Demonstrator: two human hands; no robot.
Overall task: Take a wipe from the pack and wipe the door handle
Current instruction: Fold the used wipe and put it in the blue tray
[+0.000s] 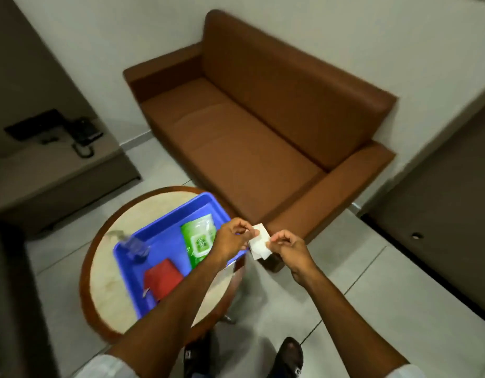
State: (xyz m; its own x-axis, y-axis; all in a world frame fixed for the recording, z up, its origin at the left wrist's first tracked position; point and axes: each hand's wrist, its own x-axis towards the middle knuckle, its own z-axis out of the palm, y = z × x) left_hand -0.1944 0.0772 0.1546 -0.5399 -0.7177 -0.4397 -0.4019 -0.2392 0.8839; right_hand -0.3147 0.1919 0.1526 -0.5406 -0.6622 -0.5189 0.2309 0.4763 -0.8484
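Note:
A folded white wipe [259, 242] hangs in the air between my two hands, just past the right edge of the blue tray [165, 218]. My left hand [234, 236] pinches its upper left corner and my right hand [289, 245] pinches its right edge. The green wipe pack [199, 238] lies flat in the tray, partly under my left wrist. No door handle is in view.
The tray sits on a round table [110, 285] and also holds a red cloth [163, 278] and a clear bottle [135, 246]. A brown sofa [263, 126] stands behind. A desk with a phone [84, 133] is at the left. A dark door panel [437, 214] is at the right.

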